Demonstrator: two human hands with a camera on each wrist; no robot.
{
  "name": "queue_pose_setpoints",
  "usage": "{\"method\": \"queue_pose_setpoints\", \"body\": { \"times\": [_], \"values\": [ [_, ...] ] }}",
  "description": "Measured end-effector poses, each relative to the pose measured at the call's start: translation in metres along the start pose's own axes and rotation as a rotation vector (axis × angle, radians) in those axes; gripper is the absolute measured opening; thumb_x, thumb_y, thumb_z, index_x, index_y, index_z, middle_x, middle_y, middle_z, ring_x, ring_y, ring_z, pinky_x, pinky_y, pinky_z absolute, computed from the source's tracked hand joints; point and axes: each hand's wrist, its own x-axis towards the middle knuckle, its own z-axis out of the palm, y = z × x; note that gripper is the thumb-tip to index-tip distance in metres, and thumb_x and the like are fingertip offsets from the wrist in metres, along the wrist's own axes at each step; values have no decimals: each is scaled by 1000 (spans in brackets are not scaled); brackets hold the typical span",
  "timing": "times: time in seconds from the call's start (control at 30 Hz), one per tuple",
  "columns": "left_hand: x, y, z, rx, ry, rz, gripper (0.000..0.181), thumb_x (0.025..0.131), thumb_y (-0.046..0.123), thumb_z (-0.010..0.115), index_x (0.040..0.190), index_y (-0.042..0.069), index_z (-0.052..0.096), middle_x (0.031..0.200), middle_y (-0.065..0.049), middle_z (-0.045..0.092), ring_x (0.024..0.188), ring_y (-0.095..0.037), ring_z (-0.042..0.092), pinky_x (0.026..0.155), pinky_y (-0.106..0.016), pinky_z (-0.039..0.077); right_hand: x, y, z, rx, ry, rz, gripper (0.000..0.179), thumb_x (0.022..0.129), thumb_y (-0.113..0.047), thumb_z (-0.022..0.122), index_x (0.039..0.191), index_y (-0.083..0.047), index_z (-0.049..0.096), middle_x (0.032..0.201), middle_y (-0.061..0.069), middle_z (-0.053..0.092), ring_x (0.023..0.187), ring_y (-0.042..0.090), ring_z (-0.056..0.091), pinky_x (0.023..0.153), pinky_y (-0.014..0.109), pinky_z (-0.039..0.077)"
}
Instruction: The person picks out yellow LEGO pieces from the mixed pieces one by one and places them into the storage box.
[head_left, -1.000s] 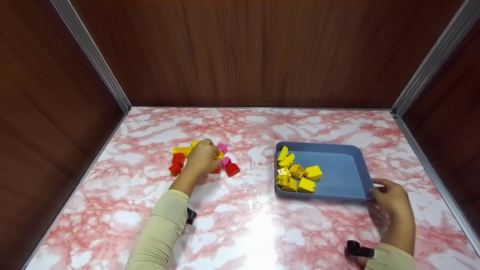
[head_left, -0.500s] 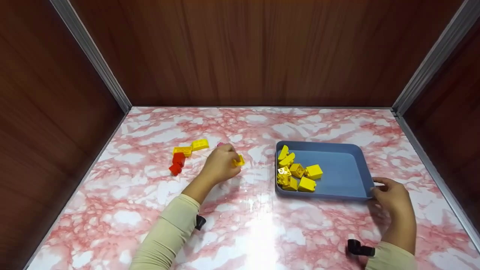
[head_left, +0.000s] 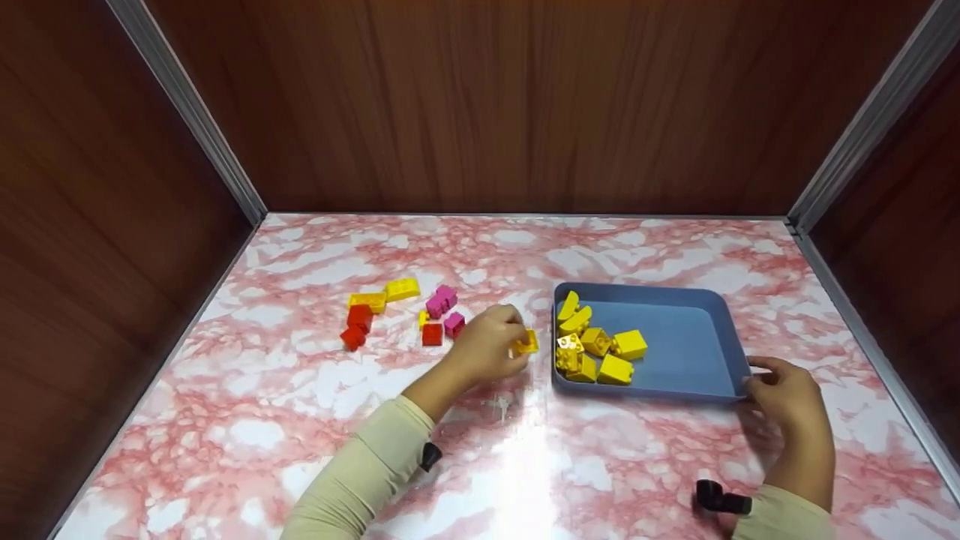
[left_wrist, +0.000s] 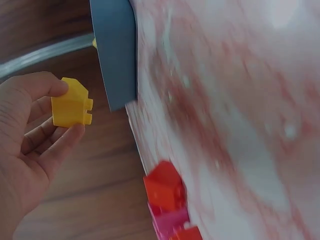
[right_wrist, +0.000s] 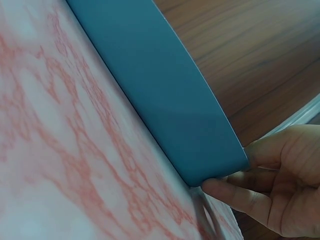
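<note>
My left hand [head_left: 489,345] pinches a yellow building brick [left_wrist: 70,104] between thumb and fingers. In the left wrist view the brick shows a sloped corner and studs on one side. It is just left of the blue-grey tray [head_left: 686,345], above the table. My right hand [head_left: 789,397] grips the tray's near right corner, thumb and fingers on its wall [right_wrist: 165,100]. Several yellow bricks [head_left: 615,370] lie in the tray's left part, one stack [head_left: 568,352] close to the left wall.
Left of the tray, loose bricks lie on the marbled table [head_left: 255,435]: yellow ones [head_left: 403,289], a pink stack [head_left: 441,301], a small pink brick [head_left: 454,323], and red ones [head_left: 432,334]. Wood-patterned panels [head_left: 525,105] enclose the back and sides.
My left hand has carried the yellow brick right, from among the loose bricks to near the tray's left wall. The right hand and tray have stayed in place.
</note>
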Motion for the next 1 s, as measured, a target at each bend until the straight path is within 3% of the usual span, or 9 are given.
{"method": "queue_pose_setpoints", "body": {
  "times": [0.3, 0.53, 0.8, 1.0],
  "values": [
    [27, 23, 24, 2, -36, 75, 13, 78, 21, 75, 84, 9, 74, 93, -3, 60, 88, -18, 56, 80, -25, 48, -1, 1, 0, 0, 11, -9, 48, 92, -9, 54, 135, 12, 47, 120, 38, 56, 105, 47, 58, 90, 55, 41],
    [47, 32, 45, -29, -58, 127, 12, 78, 20, 75, 85, 11, 76, 95, -4, 62, 92, -19, 58, 85, -27, 47, -1, 1, 0, -11, 20, -27, 48, 91, -10, 54, 134, 12, 48, 117, 37, 58, 106, 44, 57, 86, 50, 42],
    [62, 37, 60, -40, -160, 44, 16, 82, 24, 74, 91, 11, 75, 101, -1, 60, 94, -15, 58, 83, -21, 47, -1, 2, -1, -13, 25, -31, 46, 92, -9, 56, 132, 12, 49, 115, 36, 60, 103, 42, 59, 84, 46, 43],
    [65, 39, 67, -21, -213, 47, 16, 83, 23, 74, 91, 10, 75, 100, -1, 62, 94, -14, 60, 83, -18, 47, -1, 2, 0, -19, 31, -46, 45, 92, -7, 56, 131, 13, 50, 114, 36, 60, 101, 42, 60, 85, 46, 43]
  ]
}}
